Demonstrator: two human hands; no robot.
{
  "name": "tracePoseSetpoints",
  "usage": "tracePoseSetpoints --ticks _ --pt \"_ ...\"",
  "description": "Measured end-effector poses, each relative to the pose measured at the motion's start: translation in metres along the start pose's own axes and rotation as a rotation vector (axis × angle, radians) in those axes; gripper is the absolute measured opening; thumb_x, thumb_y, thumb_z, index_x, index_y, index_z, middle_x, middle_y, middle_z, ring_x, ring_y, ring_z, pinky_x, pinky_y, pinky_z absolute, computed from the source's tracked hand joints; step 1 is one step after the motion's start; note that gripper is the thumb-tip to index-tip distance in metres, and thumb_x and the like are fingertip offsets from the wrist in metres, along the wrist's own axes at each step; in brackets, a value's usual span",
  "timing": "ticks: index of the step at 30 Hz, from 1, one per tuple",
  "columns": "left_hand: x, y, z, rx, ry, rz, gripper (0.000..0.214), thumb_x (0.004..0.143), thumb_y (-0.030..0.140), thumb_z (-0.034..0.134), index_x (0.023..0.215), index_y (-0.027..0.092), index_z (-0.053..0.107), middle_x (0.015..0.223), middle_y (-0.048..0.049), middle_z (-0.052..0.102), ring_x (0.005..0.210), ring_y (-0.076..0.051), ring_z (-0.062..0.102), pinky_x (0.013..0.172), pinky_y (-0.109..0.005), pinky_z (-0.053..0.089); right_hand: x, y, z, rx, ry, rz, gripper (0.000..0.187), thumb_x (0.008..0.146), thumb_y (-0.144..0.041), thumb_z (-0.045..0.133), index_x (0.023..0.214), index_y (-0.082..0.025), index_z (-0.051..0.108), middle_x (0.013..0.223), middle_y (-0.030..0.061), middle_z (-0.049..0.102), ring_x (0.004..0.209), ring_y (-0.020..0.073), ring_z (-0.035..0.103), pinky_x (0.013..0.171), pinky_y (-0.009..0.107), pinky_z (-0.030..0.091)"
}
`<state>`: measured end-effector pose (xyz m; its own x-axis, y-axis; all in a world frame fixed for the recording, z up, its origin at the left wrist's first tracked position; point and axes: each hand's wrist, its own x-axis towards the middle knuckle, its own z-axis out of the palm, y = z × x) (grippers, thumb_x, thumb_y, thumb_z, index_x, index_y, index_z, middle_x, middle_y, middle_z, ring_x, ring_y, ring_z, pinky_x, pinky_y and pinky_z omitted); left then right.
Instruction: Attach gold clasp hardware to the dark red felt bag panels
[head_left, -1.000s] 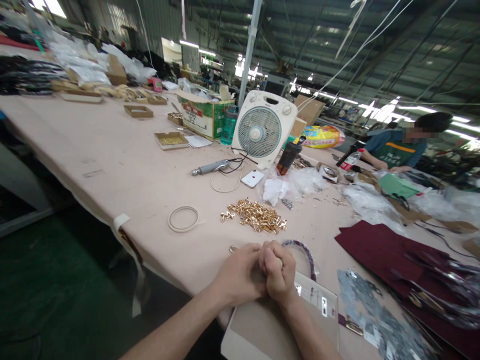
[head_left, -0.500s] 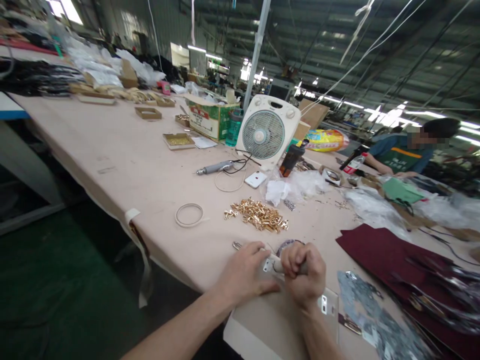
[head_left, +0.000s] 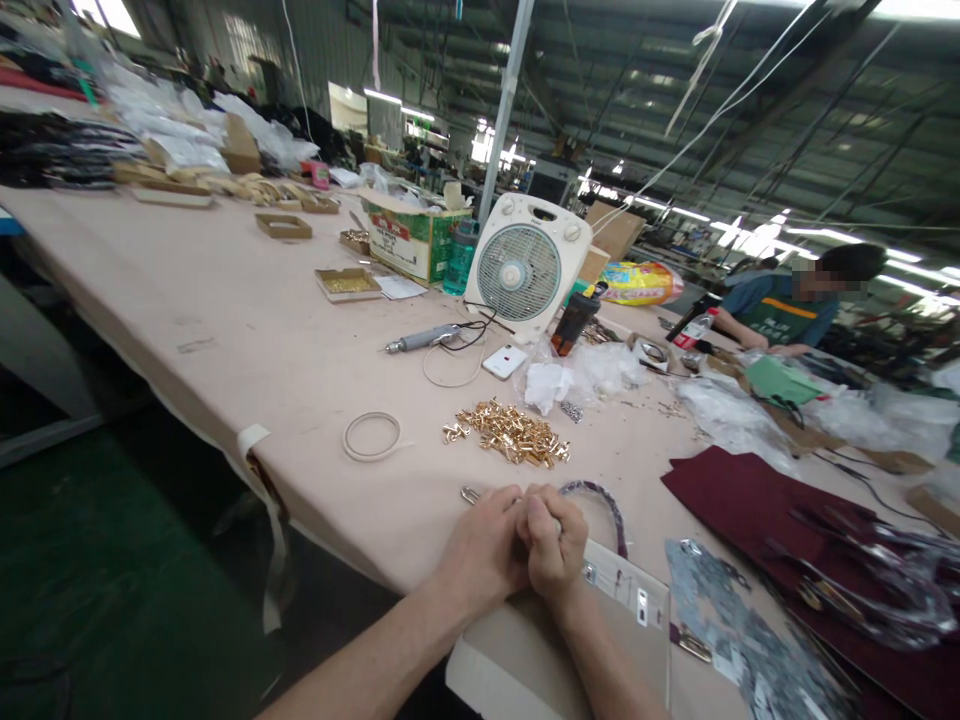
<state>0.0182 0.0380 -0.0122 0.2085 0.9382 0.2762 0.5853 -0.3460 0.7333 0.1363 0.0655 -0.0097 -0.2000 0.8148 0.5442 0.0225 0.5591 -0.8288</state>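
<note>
Left hand (head_left: 480, 545) and right hand (head_left: 555, 550) are pressing together over the far left part of the beige panel (head_left: 619, 635), the right one bunching into a fist, the left one curling against it (can't tell what they're gripping; fingers are hiding it). The panel is lying at the table's (head_left: 289, 375) near edge, with a wrapped strap (head_left: 618, 520) arching just beyond the hands and a metal fitting (head_left: 643, 607) showing near its right edge. Gold clips (head_left: 517, 432) are sitting in a pile farther back, grey pieces (head_left: 739, 615) spreading to the right.
</note>
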Motion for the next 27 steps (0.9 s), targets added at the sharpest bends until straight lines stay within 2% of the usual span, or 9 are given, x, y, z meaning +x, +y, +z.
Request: tracePoseSetpoints --ticks 4,7,10,13,15,20,22,25,27 --pt "-0.002 -0.003 0.0 -0.018 0.004 -0.002 0.046 0.075 0.031 0.082 0.116 0.028 0.062 0.116 -0.0046 0.067 0.109 -0.028 0.062 0.095 -0.04 0.052 0.012 0.0 0.002 0.11 0.101 0.21 0.045 0.105 -0.041 0.054 0.064 -0.022 0.047 0.055 -0.0054 0.042 0.047 0.0107 0.037 0.046 0.026 0.03" --pt "-0.004 -0.003 0.001 -0.007 0.02 0.001 0.052 0.072 0.042 0.088 0.115 0.026 0.064 0.12 -0.0052 0.067 0.111 -0.028 0.062 0.097 -0.042 0.052 0.02 -0.012 -0.007 0.315 0.159 0.266 0.044 0.103 -0.045 0.056 0.066 -0.022 0.049 0.055 -0.0066 0.041 0.041 0.0086 0.032 0.039 0.023 0.022" --pt "-0.006 -0.004 0.002 0.001 0.031 0.006 0.068 0.065 0.053 0.094 0.121 0.027 0.064 0.127 -0.0065 0.066 0.115 -0.03 0.061 0.099 -0.045 0.052 0.028 -0.034 -0.019 0.472 0.232 0.176 0.041 0.103 -0.044 0.055 0.068 -0.022 0.051 0.055 -0.0073 0.038 0.04 0.0081 0.03 0.038 0.021 0.022" --pt "-0.006 -0.004 0.002 0.007 0.031 0.007 0.074 0.062 0.052 0.096 0.123 0.027 0.064 0.131 -0.0069 0.065 0.117 -0.031 0.061 0.1 -0.046 0.052 0.03 -0.047 -0.021 0.494 0.293 0.035 0.043 0.103 -0.049 0.053 0.068 -0.022 0.052 0.054 -0.0077 0.036 0.041 0.0084 0.029 0.04 0.021 0.026" --pt "-0.005 -0.003 0.001 0.01 0.023 0.004 0.065 0.065 0.048 0.095 0.119 0.026 0.065 0.129 -0.0064 0.066 0.116 -0.03 0.061 0.1 -0.045 0.052 0.028 -0.042 -0.016 0.42 0.266 0.05 0.046 0.101 -0.051 0.055 0.065 -0.022 0.049 0.053 -0.0074 0.036 0.041 0.0088 0.03 0.04 0.022 0.025" --pt "-0.004 0.0 -0.001 0.012 0.016 -0.009 0.051 0.069 0.042 0.093 0.11 0.025 0.068 0.119 -0.0049 0.067 0.111 -0.028 0.062 0.098 -0.042 0.052 0.021 -0.017 -0.006 0.267 0.094 0.263 0.049 0.1 -0.046 0.06 0.06 -0.021 0.047 0.051 -0.0058 0.04 0.041 0.0085 0.034 0.039 0.023 0.023" --pt "-0.005 -0.001 -0.001 0.005 0.02 -0.003 0.058 0.067 0.047 0.093 0.115 0.027 0.067 0.122 -0.0047 0.066 0.112 -0.029 0.061 0.099 -0.043 0.052 0.023 -0.022 -0.009 0.324 0.137 0.243 0.047 0.101 -0.045 0.057 0.062 -0.022 0.047 0.053 -0.0063 0.039 0.04 0.0084 0.032 0.038 0.022 0.022" --pt "-0.008 -0.003 0.001 0.008 0.019 0.002 0.069 0.064 0.052 0.095 0.121 0.028 0.065 0.129 -0.0051 0.065 0.117 -0.031 0.06 0.1 -0.046 0.051 0.028 -0.037 -0.014 0.428 0.235 0.097 0.041 0.102 -0.042 0.055 0.067 -0.023 0.048 0.055 -0.0065 0.038 0.041 0.0093 0.033 0.039 0.022 0.025" --pt "-0.008 -0.004 0.002 0.011 0.022 0.003 0.068 0.065 0.049 0.094 0.121 0.027 0.064 0.13 -0.0054 0.065 0.117 -0.031 0.06 0.101 -0.046 0.051 0.027 -0.039 -0.012 0.403 0.234 0.068 0.044 0.102 -0.046 0.054 0.065 -0.023 0.046 0.054 -0.0064 0.038 0.042 0.0101 0.034 0.04 0.023 0.028"
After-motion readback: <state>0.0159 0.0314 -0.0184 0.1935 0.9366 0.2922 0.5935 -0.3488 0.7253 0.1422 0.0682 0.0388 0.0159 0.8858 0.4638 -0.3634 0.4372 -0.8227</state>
